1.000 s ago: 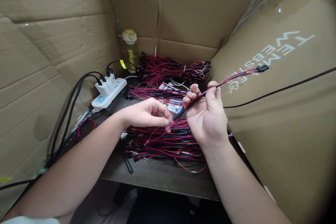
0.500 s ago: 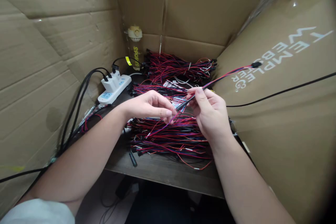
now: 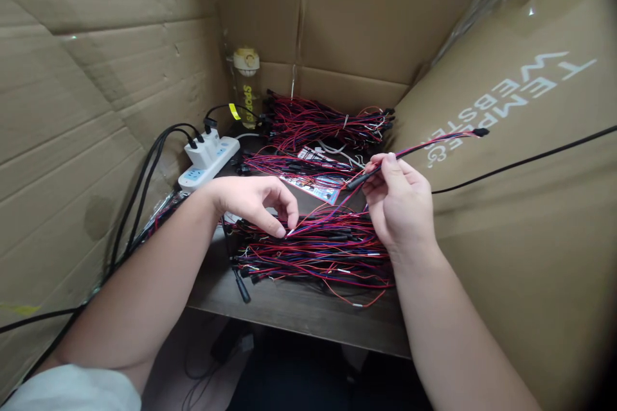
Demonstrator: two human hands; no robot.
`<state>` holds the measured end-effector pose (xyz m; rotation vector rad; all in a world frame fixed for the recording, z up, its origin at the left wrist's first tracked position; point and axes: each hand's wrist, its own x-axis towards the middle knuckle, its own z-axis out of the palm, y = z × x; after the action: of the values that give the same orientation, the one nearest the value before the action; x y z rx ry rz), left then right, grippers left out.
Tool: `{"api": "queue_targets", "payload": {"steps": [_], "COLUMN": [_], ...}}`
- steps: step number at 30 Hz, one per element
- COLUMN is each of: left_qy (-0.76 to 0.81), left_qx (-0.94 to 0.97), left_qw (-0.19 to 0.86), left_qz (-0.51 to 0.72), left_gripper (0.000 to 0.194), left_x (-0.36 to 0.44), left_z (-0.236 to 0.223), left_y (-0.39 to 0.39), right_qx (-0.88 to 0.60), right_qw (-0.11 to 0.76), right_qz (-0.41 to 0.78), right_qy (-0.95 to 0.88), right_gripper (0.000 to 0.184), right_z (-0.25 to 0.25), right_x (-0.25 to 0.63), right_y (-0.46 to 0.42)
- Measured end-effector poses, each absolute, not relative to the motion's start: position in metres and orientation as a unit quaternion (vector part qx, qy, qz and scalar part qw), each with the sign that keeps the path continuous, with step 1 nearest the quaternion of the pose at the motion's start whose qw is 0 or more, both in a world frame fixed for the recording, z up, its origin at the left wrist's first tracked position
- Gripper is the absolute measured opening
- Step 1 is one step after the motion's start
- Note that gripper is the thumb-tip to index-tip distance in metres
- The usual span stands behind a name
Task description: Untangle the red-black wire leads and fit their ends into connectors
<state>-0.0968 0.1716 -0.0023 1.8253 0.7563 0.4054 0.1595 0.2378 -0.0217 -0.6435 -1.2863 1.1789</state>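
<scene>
My right hand (image 3: 402, 196) is closed round a wire harness, pinching its thin red, blue and black wires (image 3: 434, 140) between thumb and fingers. At the harness's far right end is a small black connector (image 3: 481, 132). A black sleeve (image 3: 357, 181) sticks out to the left of that hand. From the sleeve, red and purple wires (image 3: 321, 213) run down to my left hand (image 3: 263, 205), whose thumb and forefinger close on their ends beside a small white piece. Below both hands lies a pile of similar wire harnesses (image 3: 313, 257).
More harness bundles (image 3: 322, 122) lie at the back, near a yellow-capped bottle (image 3: 247, 87). A white power strip (image 3: 208, 164) with black plugs stands left. Printed paper (image 3: 315, 189) lies mid-table. Cardboard walls (image 3: 357, 13) enclose the table (image 3: 299, 314); a black cable (image 3: 520, 162) crosses at right.
My left hand has slid from the sleeve down and left along the wires to their ends. My right hand has moved slightly right with the harness, uncovering more paper.
</scene>
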Motion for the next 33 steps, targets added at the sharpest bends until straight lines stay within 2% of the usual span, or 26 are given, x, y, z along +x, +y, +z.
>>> {"api": "queue_targets", "payload": {"steps": [7,14,18,24,28,33], "left_qy": [0.338,0.355,0.379,0.415,0.433,0.413], "left_qx": [0.748,0.713,0.705,0.687,0.694,0.724], "left_qw": [0.548,0.550,0.520,0.471,0.444,0.416], "left_qz": [0.163,0.252,0.298,0.366,0.366,0.362], "left_gripper": [0.016,0.018,0.027,0.035,0.030,0.032], "left_x": [-0.090,-0.095,-0.090,-0.083,-0.082,-0.083], "left_z": [-0.010,-0.012,-0.013,-0.013,-0.017,-0.019], "left_y": [0.176,0.178,0.180,0.180,0.182,0.185], "right_qx": [-0.274,-0.281,-0.281,-0.270,-0.261,-0.201], "right_qw": [0.619,0.613,0.585,0.607,0.609,0.629], "right_qz": [0.528,0.509,0.456,0.432,0.419,0.465], "right_qy": [-0.513,-0.535,-0.609,-0.610,-0.621,-0.590], "right_gripper": [0.030,0.030,0.031,0.029,0.032,0.023], "right_z": [-0.020,-0.022,-0.025,-0.024,-0.021,-0.022], "right_x": [0.159,0.163,0.163,0.155,0.152,0.154], "right_y": [0.238,0.239,0.238,0.231,0.227,0.231]}}
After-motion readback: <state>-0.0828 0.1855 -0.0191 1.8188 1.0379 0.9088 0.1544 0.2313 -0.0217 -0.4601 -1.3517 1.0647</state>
